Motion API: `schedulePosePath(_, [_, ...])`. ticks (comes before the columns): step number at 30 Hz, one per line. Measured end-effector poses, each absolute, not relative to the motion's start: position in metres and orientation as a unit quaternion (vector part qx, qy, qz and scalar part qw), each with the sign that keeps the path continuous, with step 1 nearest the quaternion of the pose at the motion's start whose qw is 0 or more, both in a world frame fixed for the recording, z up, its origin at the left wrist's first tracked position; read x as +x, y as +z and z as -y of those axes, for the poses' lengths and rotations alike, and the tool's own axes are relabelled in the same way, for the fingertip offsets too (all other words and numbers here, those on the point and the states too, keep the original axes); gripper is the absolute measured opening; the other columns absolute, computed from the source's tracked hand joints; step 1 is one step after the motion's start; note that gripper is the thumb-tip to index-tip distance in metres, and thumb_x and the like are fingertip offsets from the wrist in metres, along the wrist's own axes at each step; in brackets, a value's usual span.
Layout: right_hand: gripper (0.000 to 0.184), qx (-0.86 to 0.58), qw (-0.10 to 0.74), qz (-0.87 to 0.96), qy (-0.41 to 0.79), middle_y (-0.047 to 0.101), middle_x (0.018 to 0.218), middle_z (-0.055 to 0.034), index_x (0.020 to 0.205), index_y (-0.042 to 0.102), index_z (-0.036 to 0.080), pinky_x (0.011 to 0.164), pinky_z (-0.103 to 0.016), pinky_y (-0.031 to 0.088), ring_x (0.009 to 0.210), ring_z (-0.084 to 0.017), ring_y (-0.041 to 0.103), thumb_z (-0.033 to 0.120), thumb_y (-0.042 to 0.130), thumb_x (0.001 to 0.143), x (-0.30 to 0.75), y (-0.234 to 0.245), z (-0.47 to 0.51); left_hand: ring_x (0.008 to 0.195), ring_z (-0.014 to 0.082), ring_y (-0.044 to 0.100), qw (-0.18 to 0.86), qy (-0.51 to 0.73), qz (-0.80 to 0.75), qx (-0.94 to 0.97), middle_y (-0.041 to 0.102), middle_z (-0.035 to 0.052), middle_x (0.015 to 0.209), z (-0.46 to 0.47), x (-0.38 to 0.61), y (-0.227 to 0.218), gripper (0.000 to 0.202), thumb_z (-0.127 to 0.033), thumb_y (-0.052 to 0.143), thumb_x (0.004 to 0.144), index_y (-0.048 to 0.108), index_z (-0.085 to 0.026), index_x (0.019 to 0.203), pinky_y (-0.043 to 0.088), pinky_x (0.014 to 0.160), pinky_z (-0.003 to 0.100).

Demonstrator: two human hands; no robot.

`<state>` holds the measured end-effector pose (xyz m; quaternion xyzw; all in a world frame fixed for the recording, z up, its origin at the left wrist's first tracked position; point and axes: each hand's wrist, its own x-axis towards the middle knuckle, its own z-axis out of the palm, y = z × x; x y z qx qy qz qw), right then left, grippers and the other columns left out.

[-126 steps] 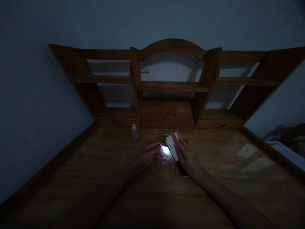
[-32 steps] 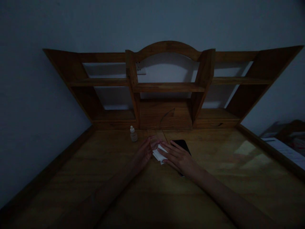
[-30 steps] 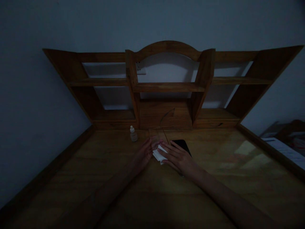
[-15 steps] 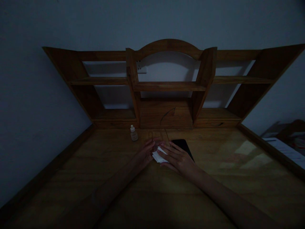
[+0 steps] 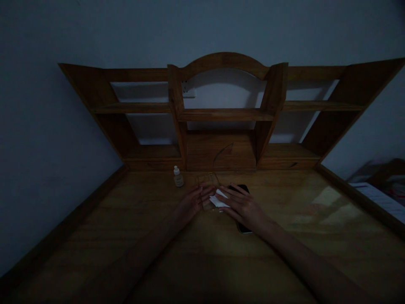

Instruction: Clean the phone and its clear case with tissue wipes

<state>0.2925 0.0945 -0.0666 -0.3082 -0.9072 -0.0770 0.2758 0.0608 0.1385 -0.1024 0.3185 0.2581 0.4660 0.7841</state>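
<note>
My left hand holds a clear phone case by its left side, with the fingers curled round its edge. The case is see-through and hard to make out against the wood. My right hand presses a folded white tissue with its fingers, at the right side of the case. Partly hidden under that hand, a black phone lies on the desk. A small bottle with a white cap stands upright to the left, behind my left hand.
A wooden desk spreads beneath my arms, with a raised edge at each side. Behind it rises a wooden shelf unit with several compartments. Papers lie beyond the desk's right edge. A wall socket shows through the shelf.
My right hand and the tissue have moved slightly right, off the middle of the case. More of the clear case and the phone's lower end now show.
</note>
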Motion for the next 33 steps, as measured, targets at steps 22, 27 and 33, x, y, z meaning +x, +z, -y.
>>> schedulePosePath(22, [0.046,-0.307,0.286,0.906,-0.058,0.052,0.145,-0.0065,0.144,0.046,0.024,0.115,-0.048,0.038,0.138,-0.021,0.045,0.029,0.056,0.099,0.290,-0.065,-0.095,0.126,0.0261,0.056,0.766,0.496,-0.226,0.340,0.064,0.0131,0.131,-0.130,0.069,-0.103,0.031,-0.022,0.061,0.091,0.062,-0.019,0.122,0.042,0.106,0.041])
schedulePosePath(27, [0.047,-0.292,0.289,0.910,-0.054,0.054,0.143,-0.0073,0.143,0.048,0.023,0.116,-0.046,0.038,0.137,-0.021,0.046,0.031,0.057,0.098,0.286,-0.065,-0.092,0.117,0.0245,0.062,0.763,0.494,-0.259,0.326,0.066,0.0121,0.127,-0.128,0.072,-0.102,0.031,-0.020,0.064,0.088,0.065,-0.018,0.119,0.049,0.094,0.034])
schedulePosePath(33, [0.048,-0.264,0.295,0.916,-0.072,0.052,0.145,-0.0095,0.144,0.047,0.019,0.116,-0.045,0.038,0.137,-0.020,0.046,0.030,0.056,0.098,0.276,-0.070,-0.089,0.124,0.0274,0.058,0.766,0.482,-0.272,0.327,0.064,0.0141,0.131,-0.121,0.077,-0.091,0.035,-0.020,0.064,0.086,0.063,-0.018,0.121,0.047,0.101,0.040])
